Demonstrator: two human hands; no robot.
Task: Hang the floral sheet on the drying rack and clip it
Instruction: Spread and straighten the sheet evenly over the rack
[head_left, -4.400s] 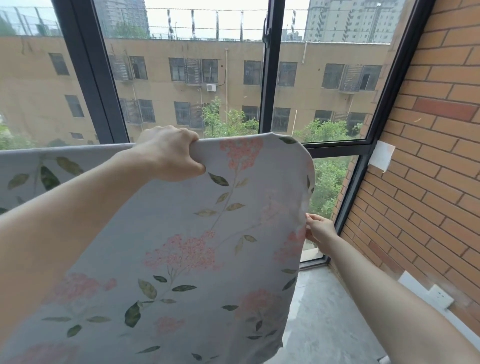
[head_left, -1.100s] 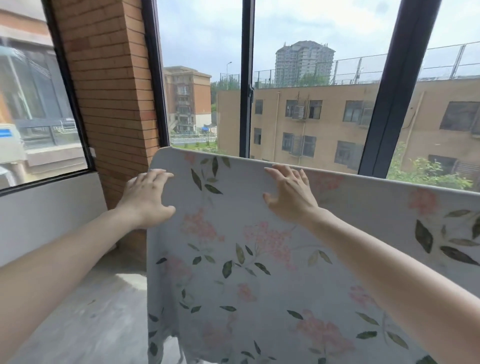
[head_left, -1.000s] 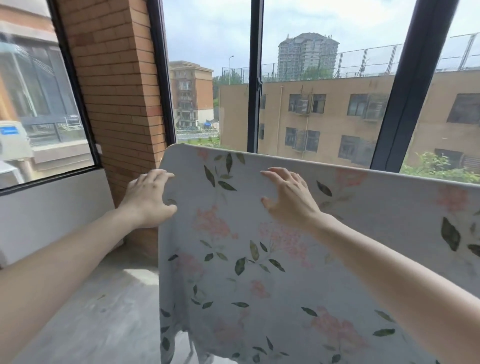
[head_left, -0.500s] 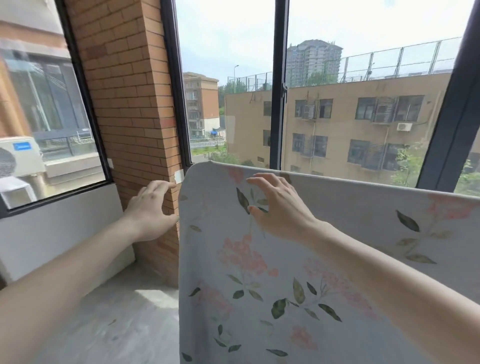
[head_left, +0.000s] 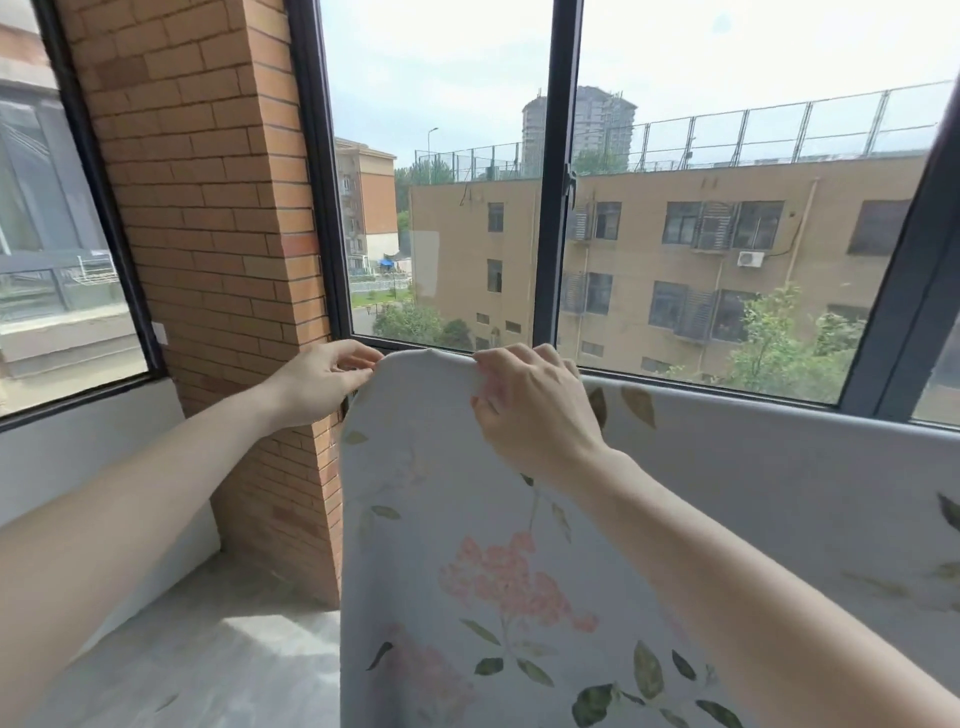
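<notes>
The floral sheet (head_left: 519, 545) is seen draped over a top line across the lower half of the view, from its left corner near centre out toward 3 o'clock, its printed face hanging down toward 6 o'clock. The drying rack itself is hidden under the cloth, so the bar is only inferred from the straight fold. The hanging part of the job is judged largely done; the cloth is up and spread.

At the corner, the fabric is being gripped by the right hand (head_left: 530, 405), fingers curled over the top fold at about 12 o'clock of the sheet. Just at 9 o'clock of that corner, the edge is being pinched by the left hand (head_left: 322, 379), thumb and fingertips closed on the hem.

No clip can be made out in either hand or along the fold, so the clipping is judged not yet done, with the corner probably being squared first.

Beyond, a brick pillar (head_left: 208, 234) stands at 10 o'clock, dark window frames (head_left: 553, 182) at 12, a concrete floor (head_left: 208, 665) at 7.
</notes>
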